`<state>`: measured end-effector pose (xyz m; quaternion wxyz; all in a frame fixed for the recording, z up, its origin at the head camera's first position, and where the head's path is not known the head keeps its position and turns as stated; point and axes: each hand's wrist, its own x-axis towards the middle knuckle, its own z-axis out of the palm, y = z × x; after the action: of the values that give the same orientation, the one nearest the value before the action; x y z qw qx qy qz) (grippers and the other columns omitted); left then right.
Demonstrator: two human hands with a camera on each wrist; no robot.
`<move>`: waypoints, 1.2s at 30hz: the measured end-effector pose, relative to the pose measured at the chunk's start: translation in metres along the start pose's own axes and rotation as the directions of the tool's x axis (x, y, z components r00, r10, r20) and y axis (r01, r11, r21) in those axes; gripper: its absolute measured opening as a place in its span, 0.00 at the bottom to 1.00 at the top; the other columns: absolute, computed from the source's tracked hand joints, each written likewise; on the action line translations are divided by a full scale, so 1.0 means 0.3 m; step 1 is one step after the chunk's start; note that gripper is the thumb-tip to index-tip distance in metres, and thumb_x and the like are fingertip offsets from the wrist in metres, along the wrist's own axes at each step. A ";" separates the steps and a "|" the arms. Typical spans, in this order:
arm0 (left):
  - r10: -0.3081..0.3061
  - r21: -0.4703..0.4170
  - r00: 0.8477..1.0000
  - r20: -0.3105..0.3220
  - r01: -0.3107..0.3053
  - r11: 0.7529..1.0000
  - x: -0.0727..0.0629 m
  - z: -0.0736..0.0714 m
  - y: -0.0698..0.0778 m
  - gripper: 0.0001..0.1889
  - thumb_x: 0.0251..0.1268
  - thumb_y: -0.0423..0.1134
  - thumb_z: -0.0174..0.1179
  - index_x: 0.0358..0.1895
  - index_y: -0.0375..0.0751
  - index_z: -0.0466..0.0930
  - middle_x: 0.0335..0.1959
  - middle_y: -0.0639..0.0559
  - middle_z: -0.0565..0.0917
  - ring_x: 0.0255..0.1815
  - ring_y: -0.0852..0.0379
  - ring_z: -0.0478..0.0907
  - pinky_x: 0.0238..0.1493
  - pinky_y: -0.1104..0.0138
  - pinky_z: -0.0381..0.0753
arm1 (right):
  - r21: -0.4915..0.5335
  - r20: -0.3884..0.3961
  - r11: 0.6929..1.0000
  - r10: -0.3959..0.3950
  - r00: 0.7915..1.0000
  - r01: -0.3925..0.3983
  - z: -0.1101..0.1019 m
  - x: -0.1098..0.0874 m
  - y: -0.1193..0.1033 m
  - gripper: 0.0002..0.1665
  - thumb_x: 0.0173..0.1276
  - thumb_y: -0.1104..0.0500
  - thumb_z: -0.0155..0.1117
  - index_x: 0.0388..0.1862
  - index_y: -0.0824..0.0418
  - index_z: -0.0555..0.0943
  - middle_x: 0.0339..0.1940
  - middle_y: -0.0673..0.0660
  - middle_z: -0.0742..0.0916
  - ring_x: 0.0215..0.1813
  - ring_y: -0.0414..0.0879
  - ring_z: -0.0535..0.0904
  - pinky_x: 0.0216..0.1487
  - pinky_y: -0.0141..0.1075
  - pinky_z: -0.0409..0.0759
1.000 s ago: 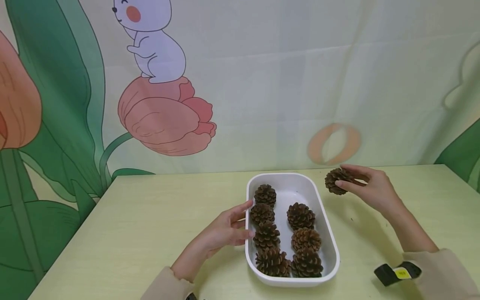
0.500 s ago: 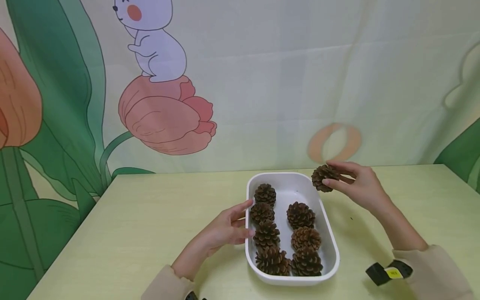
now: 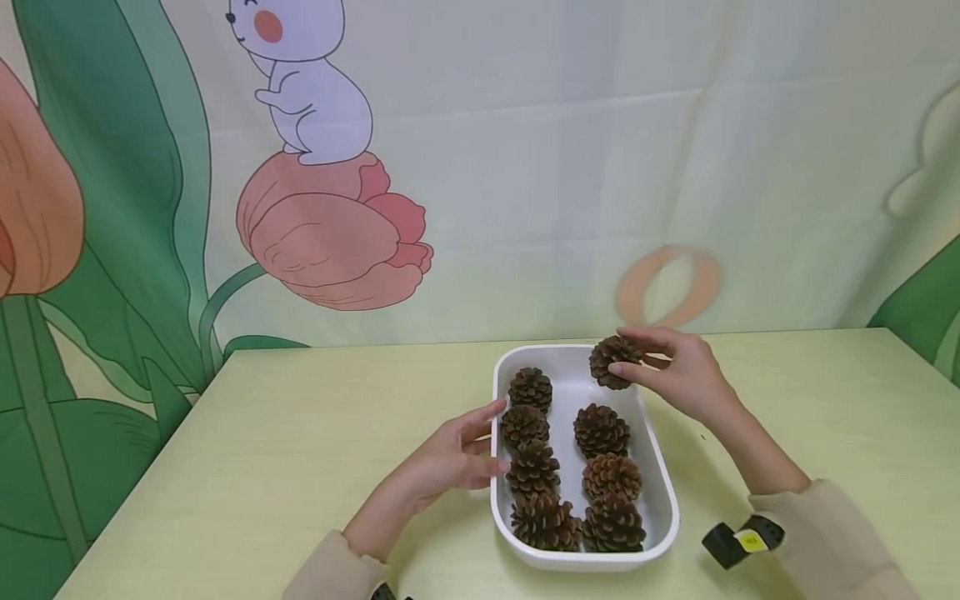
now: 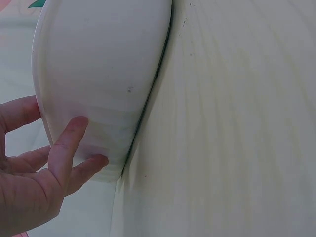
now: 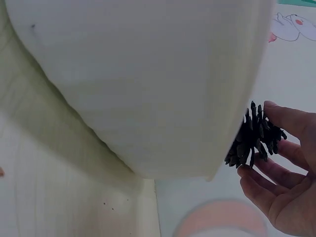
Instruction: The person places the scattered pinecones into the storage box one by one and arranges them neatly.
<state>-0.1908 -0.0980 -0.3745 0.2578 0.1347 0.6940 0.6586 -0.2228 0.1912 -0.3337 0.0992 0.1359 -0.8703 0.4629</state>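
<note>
My right hand (image 3: pixel 678 371) pinches a brown pine cone (image 3: pixel 615 363) between thumb and fingers, over the far right corner of a white plastic tub (image 3: pixel 663 467). In the right wrist view, the held pine cone (image 5: pixel 252 140) shows beside the tub's rim, partly hidden by it. My left hand (image 3: pixel 450 454) holds the tub's left side, thumb and a finger at the rim. The left wrist view has two fingertips (image 4: pixel 79 123) against the outer wall of the tub (image 4: pixel 108 54). Inside lie two rows of pine cones, a left one (image 3: pixel 534 468) and a right one (image 3: pixel 612 478).
The tub stands on a pale yellow wooden table (image 3: pixel 300 450). Behind the table's far edge hangs a printed cloth (image 3: pixel 525 208) with tulips and a white animal. A black wrist strap (image 3: pixel 742 540) sits at my right sleeve.
My right hand has carried the pine cone leftward, from beside the tub to over its far right corner. My left hand and the tub have stayed in place.
</note>
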 end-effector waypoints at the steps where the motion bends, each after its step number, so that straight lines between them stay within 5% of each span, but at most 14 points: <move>1: 0.001 0.001 1.000 0.001 -0.001 1.000 0.000 0.000 0.000 0.40 0.55 0.25 0.58 0.71 0.44 0.51 0.67 0.34 0.59 0.59 0.42 0.69 0.49 0.54 0.77 | 0.000 0.002 1.000 0.000 1.000 0.000 0.006 0.002 0.003 0.29 0.56 0.57 0.68 0.55 0.68 0.75 0.53 0.65 0.79 0.52 0.57 0.77 0.52 0.37 0.76; 11: 0.002 -0.009 1.000 0.009 -0.002 1.000 -0.001 0.001 0.000 0.40 0.55 0.25 0.58 0.71 0.42 0.50 0.66 0.34 0.60 0.59 0.41 0.69 0.50 0.53 0.76 | -0.014 0.021 1.000 -0.012 1.000 0.012 0.056 0.020 0.031 0.28 0.54 0.59 0.69 0.54 0.68 0.76 0.53 0.65 0.80 0.53 0.57 0.77 0.50 0.38 0.77; 22: 0.003 -0.011 1.000 0.005 -0.003 1.000 -0.003 0.002 0.003 0.40 0.55 0.24 0.58 0.71 0.42 0.50 0.67 0.34 0.59 0.59 0.40 0.68 0.50 0.53 0.76 | -0.146 0.073 0.988 -0.042 0.996 0.052 0.083 0.031 0.045 0.29 0.55 0.59 0.69 0.55 0.68 0.76 0.54 0.65 0.79 0.56 0.61 0.73 0.57 0.47 0.73; 36: 0.000 -0.014 1.000 0.001 0.000 1.000 -0.001 0.001 0.002 0.40 0.55 0.23 0.57 0.71 0.43 0.51 0.67 0.33 0.58 0.59 0.40 0.68 0.49 0.53 0.76 | -0.309 0.158 0.939 -0.104 0.982 0.149 0.096 0.037 0.054 0.28 0.54 0.63 0.68 0.55 0.69 0.75 0.52 0.68 0.80 0.55 0.63 0.72 0.57 0.55 0.69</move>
<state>-0.1905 -0.0979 -0.3738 0.2592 0.1333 0.6894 0.6632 -0.2401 0.1744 -0.3588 0.0885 0.2056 -0.9280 0.2977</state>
